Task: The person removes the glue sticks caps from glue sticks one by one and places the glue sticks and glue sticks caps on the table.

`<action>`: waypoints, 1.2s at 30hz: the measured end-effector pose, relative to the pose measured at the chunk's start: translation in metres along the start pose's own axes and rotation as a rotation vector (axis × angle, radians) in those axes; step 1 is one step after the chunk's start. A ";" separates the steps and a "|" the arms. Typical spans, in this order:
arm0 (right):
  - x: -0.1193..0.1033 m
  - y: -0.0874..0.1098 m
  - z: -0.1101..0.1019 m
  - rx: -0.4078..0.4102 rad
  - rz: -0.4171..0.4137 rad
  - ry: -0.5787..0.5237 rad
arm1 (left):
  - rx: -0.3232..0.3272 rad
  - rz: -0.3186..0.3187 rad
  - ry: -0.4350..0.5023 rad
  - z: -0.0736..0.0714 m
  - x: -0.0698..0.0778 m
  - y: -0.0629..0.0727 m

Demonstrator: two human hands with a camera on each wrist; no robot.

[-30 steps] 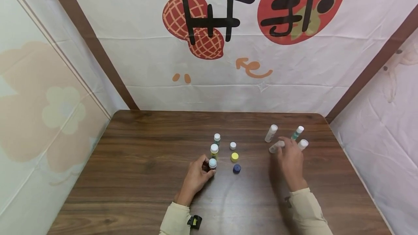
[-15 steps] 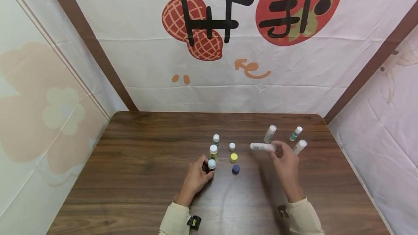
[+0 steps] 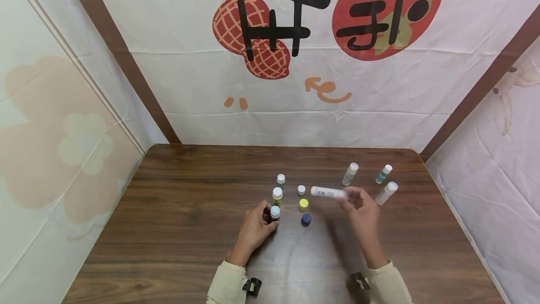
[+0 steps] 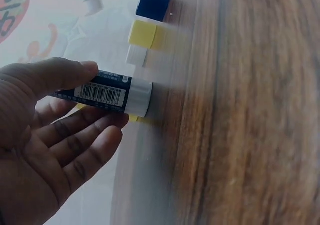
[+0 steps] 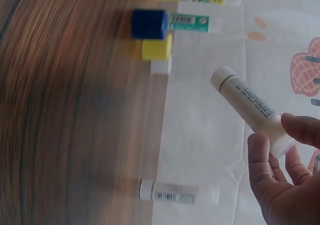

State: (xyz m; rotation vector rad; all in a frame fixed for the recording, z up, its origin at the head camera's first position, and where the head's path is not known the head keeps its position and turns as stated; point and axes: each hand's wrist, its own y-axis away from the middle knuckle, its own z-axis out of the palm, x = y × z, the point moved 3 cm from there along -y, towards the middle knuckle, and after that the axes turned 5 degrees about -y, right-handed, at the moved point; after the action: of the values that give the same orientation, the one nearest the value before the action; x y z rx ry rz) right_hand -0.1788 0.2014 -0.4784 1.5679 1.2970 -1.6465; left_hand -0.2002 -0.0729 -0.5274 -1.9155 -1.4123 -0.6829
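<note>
My left hand (image 3: 253, 226) holds a dark blue glue stick (image 4: 102, 92) with white ends, upright on the table. Thumb and fingers close round its sides. Behind it stand a yellow glue stick (image 3: 277, 196) and a green one (image 3: 281, 180), both white-topped. To their right lie three loose caps: white (image 3: 301, 190), yellow (image 3: 303, 204) and dark blue (image 3: 306, 219). Above the table, my right hand (image 3: 362, 208) pinches a white glue stick (image 5: 250, 102) by one end between thumb and fingers. In the head view it lies nearly level, its free end pointing left toward the caps.
Further right stand two white glue sticks (image 3: 350, 174) (image 3: 386, 193) and a small green one with a white top (image 3: 383, 174). The brown wooden table (image 3: 181, 210) ends at a printed white cloth (image 3: 190, 83) behind.
My right hand has lifted the white glue stick from the right-hand group, brought it level and carried it left toward the caps. My left hand stays on the dark blue glue stick.
</note>
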 end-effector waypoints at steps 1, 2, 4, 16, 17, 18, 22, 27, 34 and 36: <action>0.000 0.001 0.001 -0.008 0.032 -0.038 | 0.002 -0.001 -0.003 -0.001 0.001 0.000; 0.000 0.001 0.002 -0.015 0.070 -0.078 | 0.006 -0.003 -0.004 -0.002 0.002 0.000; -0.001 0.002 0.004 -0.030 0.129 -0.163 | 0.020 -0.003 -0.017 -0.006 0.005 0.001; 0.022 0.006 0.018 -0.193 0.345 -0.642 | 0.177 0.175 -0.177 -0.031 0.039 -0.006; 0.013 0.008 0.020 -0.189 0.387 -0.635 | 0.187 0.206 -0.184 -0.032 0.042 -0.008; 0.004 0.011 0.022 -0.182 0.427 -0.632 | 0.199 0.243 -0.191 -0.032 0.045 -0.009; -0.006 0.014 0.030 -0.181 0.545 -0.680 | 0.243 0.376 -0.190 -0.033 0.056 -0.013; -0.009 0.017 0.038 -0.187 0.612 -0.699 | 0.275 0.489 -0.219 -0.034 0.068 -0.019; -0.006 0.022 0.049 -0.259 0.670 -0.702 | 0.187 0.562 -0.326 -0.031 0.084 -0.026; -0.005 0.023 0.051 -0.267 0.687 -0.710 | 0.176 0.587 -0.334 -0.029 0.086 -0.026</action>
State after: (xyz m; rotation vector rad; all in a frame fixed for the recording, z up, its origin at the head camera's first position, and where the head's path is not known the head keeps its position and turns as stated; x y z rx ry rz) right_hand -0.1809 0.1454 -0.4864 0.9546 0.4901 -1.3118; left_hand -0.2022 -0.0368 -0.4403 -2.2117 -0.9609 0.0386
